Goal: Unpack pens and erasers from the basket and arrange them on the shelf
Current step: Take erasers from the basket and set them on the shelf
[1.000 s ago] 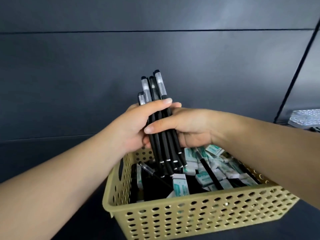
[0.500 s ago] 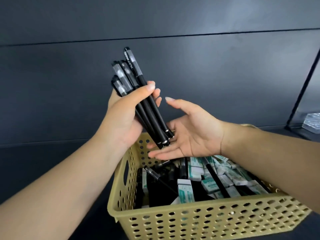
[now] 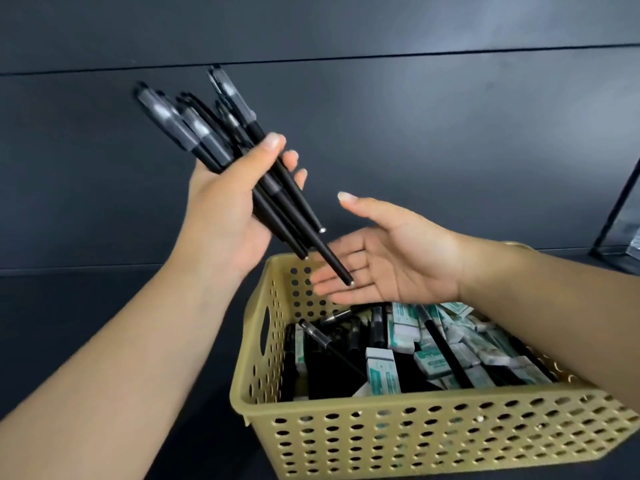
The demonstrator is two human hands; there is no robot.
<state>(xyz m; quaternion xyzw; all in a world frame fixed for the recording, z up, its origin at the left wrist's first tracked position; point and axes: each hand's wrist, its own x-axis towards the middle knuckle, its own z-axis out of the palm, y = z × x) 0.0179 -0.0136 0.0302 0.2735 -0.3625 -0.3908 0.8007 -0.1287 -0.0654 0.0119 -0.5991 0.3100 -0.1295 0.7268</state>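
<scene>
Left hand: your left hand point(image 3: 228, 209) is gripping a bundle of black pens point(image 3: 239, 157), thumb pressing across the barrels and fingertips point(image 3: 290, 156) showing behind them; it is being held up above and to the left of the basket.
Pens in hand: the bundle is tilting, clear-capped ends pointing up and left and fanning apart, slim matte-black barrels running down and right. The tail ends are carrying small silver tips, and they are sitting unevenly, with one pen reaching lower than the others.
Longest pen: its silver tip is lying over your right palm; whether it is touching the skin, you cannot tell.
Right hand: your right hand point(image 3: 391, 261) is spread flat and relaxed, palm turned up and leftward, grasping nothing, hovering over the basket's far left corner.
Basket: the olive-yellow perforated basket point(image 3: 415, 441) is sitting on the dark shelf surface point(image 3: 86, 306), lower right of the view.
Basket contents: more black pens point(image 3: 346, 351) are lying loose in the left half, one slanting across the erasers point(image 3: 446, 344), which are white blocks in green-printed sleeves piling up in the right half.
Backdrop: dark panelling point(image 3: 415, 133) is rising behind both hands.
</scene>
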